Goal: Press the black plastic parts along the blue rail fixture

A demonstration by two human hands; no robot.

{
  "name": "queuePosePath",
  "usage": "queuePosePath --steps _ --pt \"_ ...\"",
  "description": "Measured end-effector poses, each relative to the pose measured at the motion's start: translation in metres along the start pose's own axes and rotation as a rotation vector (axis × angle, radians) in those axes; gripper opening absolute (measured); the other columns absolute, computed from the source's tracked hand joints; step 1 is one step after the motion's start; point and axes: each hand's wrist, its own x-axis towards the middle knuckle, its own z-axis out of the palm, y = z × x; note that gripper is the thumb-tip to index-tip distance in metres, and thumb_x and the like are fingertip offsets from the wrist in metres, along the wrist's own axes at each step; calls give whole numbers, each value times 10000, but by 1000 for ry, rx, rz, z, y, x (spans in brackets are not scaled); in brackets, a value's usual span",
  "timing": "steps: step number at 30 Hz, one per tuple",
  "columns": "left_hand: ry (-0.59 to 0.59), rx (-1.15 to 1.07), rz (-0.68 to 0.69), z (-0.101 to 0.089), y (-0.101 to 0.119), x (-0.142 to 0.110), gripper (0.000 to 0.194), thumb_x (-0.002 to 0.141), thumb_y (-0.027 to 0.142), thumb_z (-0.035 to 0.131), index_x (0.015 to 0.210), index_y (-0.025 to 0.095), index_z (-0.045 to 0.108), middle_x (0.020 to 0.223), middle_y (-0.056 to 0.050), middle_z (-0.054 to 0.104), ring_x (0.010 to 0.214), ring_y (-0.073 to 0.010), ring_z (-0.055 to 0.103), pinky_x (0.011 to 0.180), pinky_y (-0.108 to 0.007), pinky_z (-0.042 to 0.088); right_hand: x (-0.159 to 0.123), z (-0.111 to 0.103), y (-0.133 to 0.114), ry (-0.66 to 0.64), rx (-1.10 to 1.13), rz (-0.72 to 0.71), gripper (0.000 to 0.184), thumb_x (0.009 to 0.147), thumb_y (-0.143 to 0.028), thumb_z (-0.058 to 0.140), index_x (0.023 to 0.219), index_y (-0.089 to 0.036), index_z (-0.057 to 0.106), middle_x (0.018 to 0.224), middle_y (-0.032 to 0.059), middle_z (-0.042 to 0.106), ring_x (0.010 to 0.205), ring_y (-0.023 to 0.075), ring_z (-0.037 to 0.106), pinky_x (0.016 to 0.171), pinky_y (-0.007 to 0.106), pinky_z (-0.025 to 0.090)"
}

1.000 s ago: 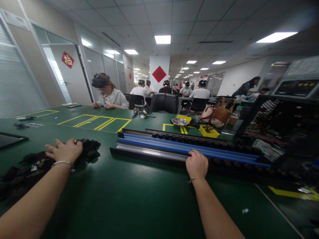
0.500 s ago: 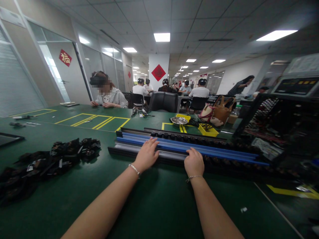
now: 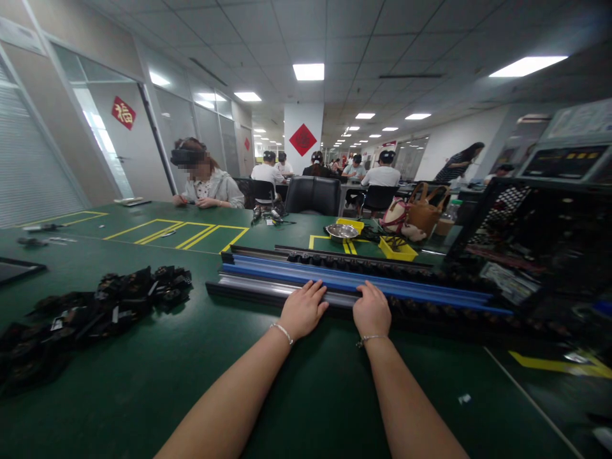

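My left hand [image 3: 301, 312] lies over the near silver-and-black rail [image 3: 258, 287], fingers bent forward and thumb apart at the right; whatever is beneath its fingers is hidden. Close beside it, my right hand [image 3: 371, 312] is curled over the same rail, where the row of small black parts [image 3: 430, 313] begins. What its fingers grip is out of sight. Behind runs a long blue rail [image 3: 344, 278], parallel to the near one. Off to the left, a loose pile of black parts [image 3: 124, 287] lies on the green table [image 3: 191, 382], away from both hands.
Past the rails stand a metal bowl [image 3: 341, 231] and a yellow tray [image 3: 398, 248]. A dark open-frame rack [image 3: 497, 217] rises at the right. Across the table, at the left, sits a co-worker [image 3: 205, 178]. A dark flat tray [image 3: 19, 268] lies at the left edge.
My left hand has moved right, from the pile of black parts to the near rail beside my right hand. My right hand has stayed at nearly the same place on the rail.
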Motion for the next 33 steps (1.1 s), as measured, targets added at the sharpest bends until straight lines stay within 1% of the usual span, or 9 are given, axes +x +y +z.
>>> queuePosePath --steps 4,10,14,18,20,22,24,27,33 --pt "14 1 8 0 1 -1 470 932 412 279 1320 217 459 1393 -34 451 1309 -204 351 1043 -377 351 -2 3 -4 1 49 -50 372 741 -69 368 934 -138 679 1137 110 630 1088 197 533 980 345 381" --pt "18 -9 -17 0 3 -1 477 922 444 294 1314 229 461 1371 -34 479 1307 -208 352 1042 -396 344 -5 10 -12 -20 54 -124 350 778 -85 363 952 -119 664 1143 121 624 1088 187 536 982 326 381" --pt "61 4 -64 5 9 -1 488 914 468 300 1295 220 476 1356 -44 495 1299 -226 361 1079 -449 277 -6 13 -15 -39 74 -153 357 799 -95 358 1020 -110 638 1184 128 600 1109 189 522 986 328 376" --pt "70 22 -46 8 11 -2 484 911 464 306 1299 225 471 1365 -58 483 1300 -233 356 1094 -472 236 -6 9 -17 -25 81 -144 354 801 -126 382 1079 -108 600 1211 148 569 1117 210 494 957 351 382" --pt "69 27 -31 8 9 -3 483 909 457 318 1306 223 460 1371 -66 474 1302 -231 352 1098 -470 227 -6 5 -18 -5 38 -104 330 795 -181 437 1079 -120 592 1160 144 581 1086 230 494 919 355 386" --pt "67 28 -17 7 8 -4 484 905 445 336 1313 211 447 1378 -76 465 1305 -227 347 1101 -461 223 -6 0 -20 23 -31 -16 307 789 -263 489 1047 -138 598 1058 134 598 1002 242 516 845 346 397" --pt "63 23 5 6 8 -6 489 898 431 359 1322 196 426 1383 -81 456 1308 -225 340 1104 -446 221 -6 -3 -21 29 -69 36 296 798 -305 493 1020 -142 601 983 128 602 922 237 530 788 330 390" --pt "57 11 49 5 12 -10 476 884 409 400 1314 207 417 1385 -70 450 1307 -238 333 1103 -447 220 -5 -6 -22 0 -63 32 263 835 -298 447 967 -140 610 910 121 611 867 223 535 767 314 373" --pt "35 46 86 4 23 -13 443 817 394 525 1244 290 471 1433 -71 367 1322 -310 281 1077 -542 202 -6 -8 -24 -52 -2 -14 273 879 -245 362 858 -162 621 835 74 636 793 178 548 727 275 349"
